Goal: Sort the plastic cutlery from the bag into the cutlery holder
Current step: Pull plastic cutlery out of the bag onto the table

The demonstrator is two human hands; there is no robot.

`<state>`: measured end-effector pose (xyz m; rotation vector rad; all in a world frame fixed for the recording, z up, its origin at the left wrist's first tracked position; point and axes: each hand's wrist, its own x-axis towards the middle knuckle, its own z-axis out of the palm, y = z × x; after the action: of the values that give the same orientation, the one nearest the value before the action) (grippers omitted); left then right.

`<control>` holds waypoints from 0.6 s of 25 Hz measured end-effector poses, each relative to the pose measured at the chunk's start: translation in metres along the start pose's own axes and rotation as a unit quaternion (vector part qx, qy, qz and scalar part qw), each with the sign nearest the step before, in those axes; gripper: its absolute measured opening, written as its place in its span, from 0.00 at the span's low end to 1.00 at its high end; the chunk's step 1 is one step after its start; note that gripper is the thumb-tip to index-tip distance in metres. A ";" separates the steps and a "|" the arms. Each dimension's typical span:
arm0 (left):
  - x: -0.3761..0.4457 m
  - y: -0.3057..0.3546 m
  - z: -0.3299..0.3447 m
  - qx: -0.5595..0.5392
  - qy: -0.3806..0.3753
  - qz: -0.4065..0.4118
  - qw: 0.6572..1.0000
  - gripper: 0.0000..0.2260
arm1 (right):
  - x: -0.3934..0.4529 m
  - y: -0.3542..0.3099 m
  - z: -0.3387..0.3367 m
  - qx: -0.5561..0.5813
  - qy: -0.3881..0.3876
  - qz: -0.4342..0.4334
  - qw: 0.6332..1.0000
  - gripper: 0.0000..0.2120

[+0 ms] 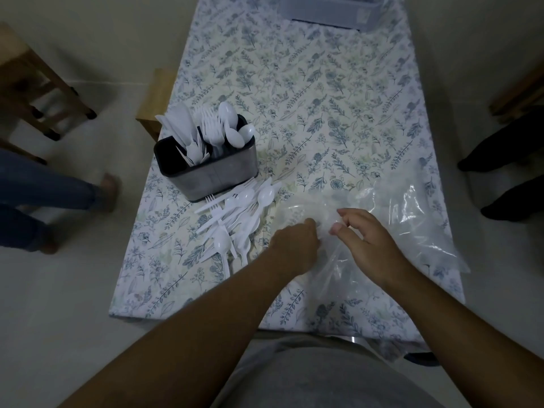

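A clear plastic bag (412,219) lies crumpled on the right half of the table, with faint white cutlery showing through it. My left hand (294,245) pinches the bag's mouth at its left edge. My right hand (368,242) rests on the bag just beside it, fingers curled and gripping the film. A loose pile of white plastic cutlery (235,219), spoons and forks, sits left of my hands. Behind the pile stands the dark cutlery holder (206,172), with knives, forks and spoons upright in separate compartments.
The table wears a floral cloth (323,98). A clear plastic box (326,10) sits at the far edge. A wooden stool (32,83) and a person's legs (50,195) are to the left; dark legs (506,178) are to the right.
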<state>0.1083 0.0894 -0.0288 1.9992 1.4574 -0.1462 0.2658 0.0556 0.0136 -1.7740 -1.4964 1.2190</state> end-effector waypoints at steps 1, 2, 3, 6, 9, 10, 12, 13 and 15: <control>-0.002 0.000 -0.002 -0.016 -0.012 0.000 1.000 0.13 | 0.001 0.000 0.001 0.005 0.003 -0.016 1.000 0.10; -0.005 -0.001 -0.005 -0.024 -0.021 0.003 0.999 0.13 | 0.002 0.001 0.001 0.014 0.012 -0.029 0.999 0.13; -0.009 -0.003 -0.006 -0.038 -0.021 0.009 0.999 0.11 | 0.003 0.003 0.000 0.025 0.020 -0.037 0.999 0.16; -0.037 -0.018 -0.010 -0.080 0.001 -0.039 0.996 0.07 | 0.013 0.009 -0.003 -0.030 0.060 -0.029 0.997 0.22; -0.068 -0.045 -0.011 -0.099 0.035 -0.068 0.992 0.08 | 0.027 0.018 -0.001 -0.236 0.078 0.008 0.969 0.24; -0.074 -0.053 -0.011 -0.124 0.041 -0.081 0.988 0.10 | 0.031 0.019 0.002 -0.282 0.070 0.035 0.956 0.25; -0.081 -0.067 -0.010 -0.153 0.053 -0.097 0.982 0.13 | 0.038 0.019 0.008 -0.328 0.056 0.067 0.941 0.28; -0.084 -0.073 -0.009 -0.160 0.061 -0.103 0.980 0.11 | 0.041 0.021 0.010 -0.351 0.042 0.072 0.933 0.31; -0.093 -0.077 -0.010 -0.163 0.078 -0.110 0.977 0.06 | 0.047 0.027 0.014 -0.403 0.006 0.073 0.912 0.36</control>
<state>0.0023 0.0331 -0.0130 1.6129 1.6787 0.1515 0.2661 0.0908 -0.0302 -2.4257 -2.0731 0.6619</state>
